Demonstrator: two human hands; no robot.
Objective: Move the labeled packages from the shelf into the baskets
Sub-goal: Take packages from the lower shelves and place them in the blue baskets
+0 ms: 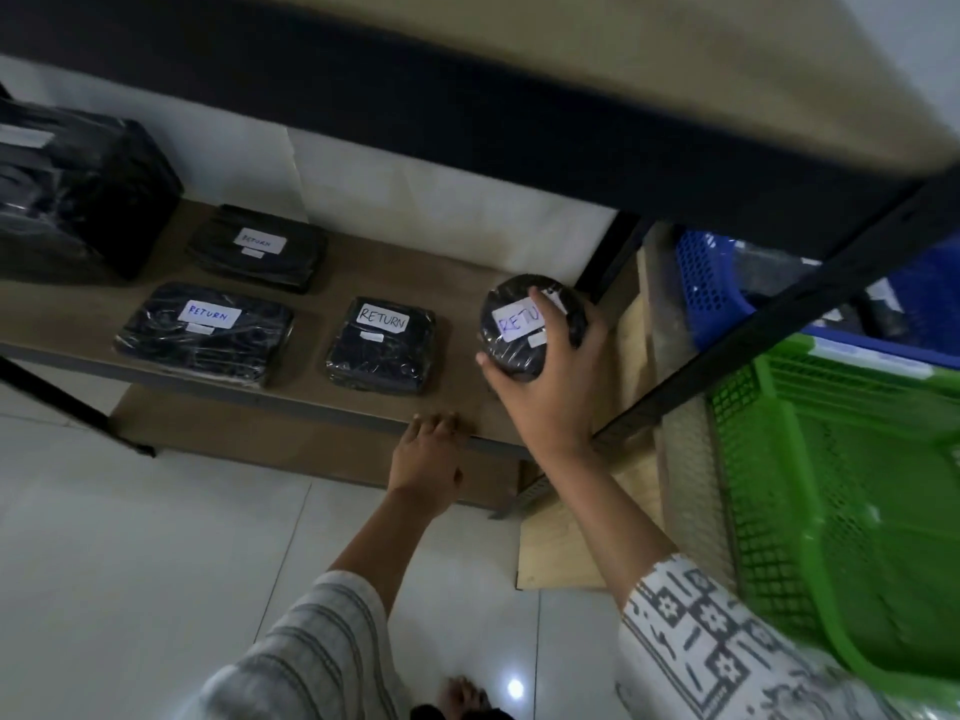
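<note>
My right hand point(550, 376) grips a round black package point(511, 324) with a white RETURN label, at the right end of the brown shelf board point(457, 272). My left hand point(426, 454) rests with its fingers on the shelf's front edge and holds nothing. Three flat black packages labelled RETURN lie on the board: one in the middle point(382, 345), one at front left point(205, 332), one further back point(257, 249). A green basket point(831, 511) stands at the right, with a blue basket point(717, 288) behind it.
A large black wrapped bundle point(78, 194) fills the shelf's left end. An upper shelf board point(571, 70) hangs overhead, and a black upright post point(769, 324) runs diagonally between the shelf and the baskets. White tiled floor point(156, 563) lies below.
</note>
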